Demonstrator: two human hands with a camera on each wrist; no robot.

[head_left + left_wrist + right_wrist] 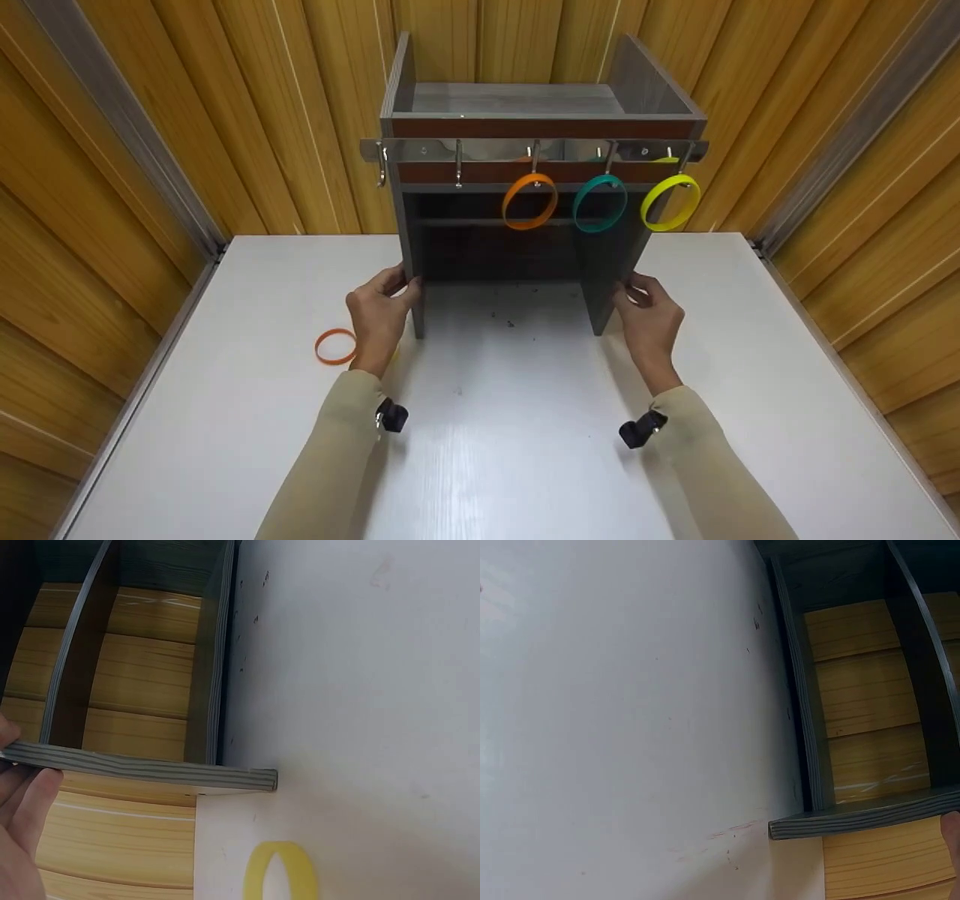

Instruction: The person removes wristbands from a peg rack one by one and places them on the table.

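A grey wooden shelf unit [517,126] stands on the white table. My left hand [379,311] pinches the front edge of its left side panel [150,769], thumb on one face and fingers on the other. On the opposite side, my right hand [651,319] pinches the right side panel [855,819]; only a bit of that hand shows in the right wrist view. A metal hook rail [495,150] runs across the unit's upper front. From its hooks hang an orange ring [529,224], a teal ring [600,227] and a yellow ring [667,226].
Another orange ring [335,363] lies on the table [225,420] left of my left hand. Near the left panel is a yellow ring [259,870], mostly hidden by that hand in the head view. Wood-patterned walls [300,112] enclose the table at the back and sides.
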